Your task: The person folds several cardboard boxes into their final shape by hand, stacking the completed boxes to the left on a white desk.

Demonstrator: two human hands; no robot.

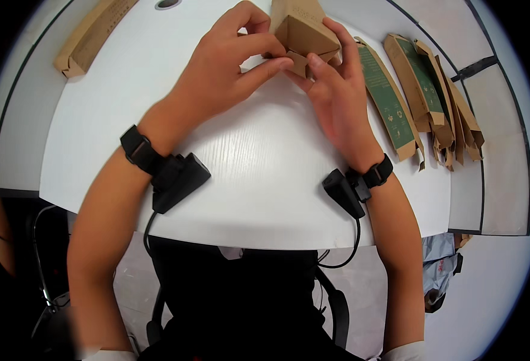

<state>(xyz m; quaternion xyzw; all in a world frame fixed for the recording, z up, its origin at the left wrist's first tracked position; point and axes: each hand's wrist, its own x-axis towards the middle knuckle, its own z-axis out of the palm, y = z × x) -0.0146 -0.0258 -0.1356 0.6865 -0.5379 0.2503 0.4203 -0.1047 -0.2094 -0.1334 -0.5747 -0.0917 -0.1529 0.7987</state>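
Observation:
A brown cardboard box (304, 33) is between my hands at the far middle of the table, its near end facing me and its far part cut off by the picture's edge. Closed in a pinch, my left hand (226, 69) has thumb and forefinger at the box's near end, by a small end flap (298, 62). My right hand (342, 99) grips the box's right side, fingers along it and the thumb against the near end by the flap. Both wrists wear black straps with small black devices and cables.
On the white table (253, 186), a long brown carton (93, 39) lies at the far left. To the right are a flattened green-and-brown carton (388, 102) and several more opened cartons (421, 84). Light partition panels (496, 126) edge the table. A grey bag (438, 265) lies below at right.

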